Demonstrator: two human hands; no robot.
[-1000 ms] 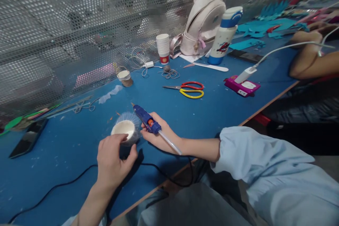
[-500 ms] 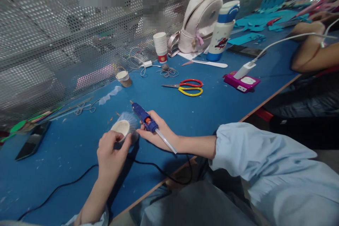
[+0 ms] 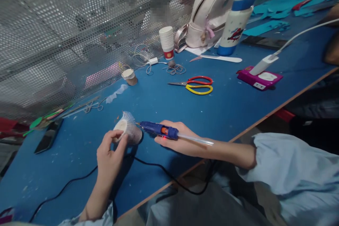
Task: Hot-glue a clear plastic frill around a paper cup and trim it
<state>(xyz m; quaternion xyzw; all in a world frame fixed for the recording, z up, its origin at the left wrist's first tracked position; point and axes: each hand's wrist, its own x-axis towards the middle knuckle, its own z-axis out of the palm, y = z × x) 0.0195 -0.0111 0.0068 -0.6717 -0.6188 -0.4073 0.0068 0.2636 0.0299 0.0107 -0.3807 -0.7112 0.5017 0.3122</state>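
My left hand (image 3: 109, 153) pinches a small paper cup (image 3: 126, 130) that lies tilted on its side on the blue table (image 3: 225, 109). A pale fringe runs round the cup. My right hand (image 3: 180, 141) grips a blue glue gun (image 3: 159, 130), held level with its tip pointing left at the cup's side. A clear glue stick (image 3: 194, 138) juts from the gun's back. The gun's black cord (image 3: 164, 173) trails over the table's front edge.
Red and yellow scissors (image 3: 194, 85) lie beyond my hands. Further back stand a stack of paper cups (image 3: 166, 41), a pale backpack (image 3: 213, 10), a bottle (image 3: 237, 17) and another small cup (image 3: 129, 76). A pink box (image 3: 261, 79) lies right, a phone (image 3: 48, 136) left. Perforated metal screen (image 3: 66, 24) behind.
The cup has been tipped from upright onto its side. My right hand swung the glue gun from pointing away to level, its tip now against the cup.
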